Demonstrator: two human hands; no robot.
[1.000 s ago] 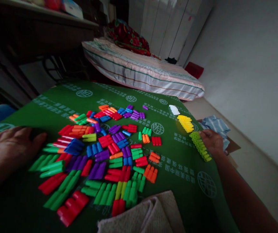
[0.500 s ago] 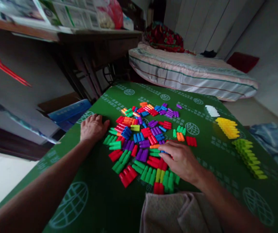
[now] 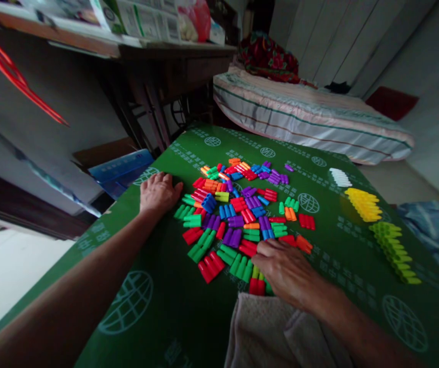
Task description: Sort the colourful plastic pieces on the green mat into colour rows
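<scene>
My left hand (image 3: 160, 191) lies flat on the green tabletop, left of a spread of colourful plastic tube-shaped building blocks, its fingers together and nothing in its grasp. Over the near right part of the spread, my right hand (image 3: 286, 266) has its fingers curled down. They close on a yellow-green block (image 3: 256, 273), which shows only in part. Touching it on the near side is a red block (image 3: 256, 287). Green blocks (image 3: 241, 268) lie just left of the fingertips, and an orange block (image 3: 304, 244) lies beyond the hand.
On the right stand rows of white (image 3: 340, 178), yellow (image 3: 363, 204) and yellow-green blocks (image 3: 394, 251). A beige cloth (image 3: 276, 332) lies at the near edge of the green table (image 3: 127, 337). Beyond are a laden desk (image 3: 173, 51) and a bed (image 3: 311, 112).
My right hand has moved nearer to me, onto the yellow-green block, uncovering green, blue and orange blocks. My left hand stays in place. The whole view has shifted slightly.
</scene>
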